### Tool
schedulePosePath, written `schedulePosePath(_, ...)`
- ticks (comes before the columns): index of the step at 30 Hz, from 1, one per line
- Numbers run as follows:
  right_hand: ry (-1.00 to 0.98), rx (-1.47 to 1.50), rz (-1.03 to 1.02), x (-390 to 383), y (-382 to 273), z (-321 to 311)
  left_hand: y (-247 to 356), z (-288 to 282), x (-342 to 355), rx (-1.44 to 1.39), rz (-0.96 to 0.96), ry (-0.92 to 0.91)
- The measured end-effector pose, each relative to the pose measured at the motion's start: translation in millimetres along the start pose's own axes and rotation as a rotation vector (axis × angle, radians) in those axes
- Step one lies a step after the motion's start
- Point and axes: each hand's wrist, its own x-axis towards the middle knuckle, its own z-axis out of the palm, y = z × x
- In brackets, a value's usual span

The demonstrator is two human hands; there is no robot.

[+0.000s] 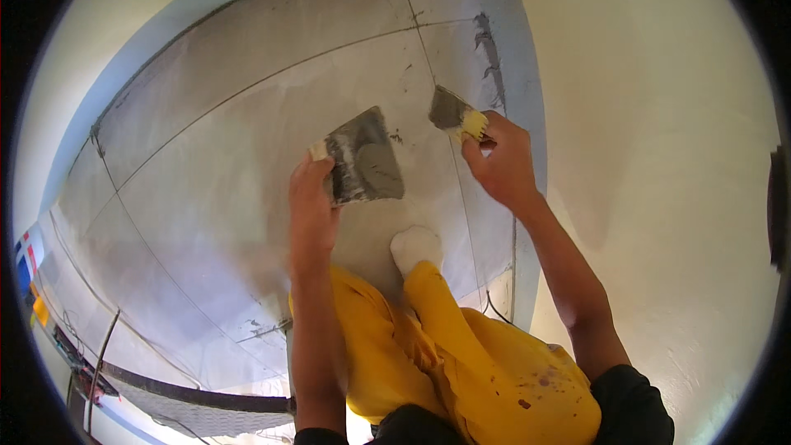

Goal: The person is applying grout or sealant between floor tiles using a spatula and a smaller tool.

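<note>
My left hand (pixel 313 198) grips a square flat plate (pixel 367 156) by its pale left edge; grey paste is smeared over the plate’s face. In my right hand (pixel 503 161), farther forward and to the right, is a smaller scraper (pixel 449 107) with grey paste on its blade and a yellow part by my fingers. Both tools are over large pale-grey tiles (pixel 247 132) with dark joint lines and grey smears along the right edge.
My legs in stained yellow trousers (pixel 511 363) and a foot in a white sock (pixel 412 243) rest on the tiles. A cream wall (pixel 651 115) is at right. At lower left are a dark-edged mesh panel (pixel 206 404), cables and small coloured items (pixel 39 309).
</note>
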Motion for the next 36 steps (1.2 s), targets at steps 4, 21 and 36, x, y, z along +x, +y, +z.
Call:
schedulePosePath(4,0.258,0.085,-0.54,-31.5,-20.7,14.7,31.6,35.4,-18.0,-0.318,-0.255,0.009)
schedulePosePath(21,-0.14,-0.208,-0.759,-10.3,-29.0,-37.8,45.3,22.6,-19.2,0.505,0.106,0.068)
schedulePosePath(36,0.323,-0.648,0.028,65.3,51.8,2.9,53.0,-0.9,-3.0,-0.291,0.086,0.088)
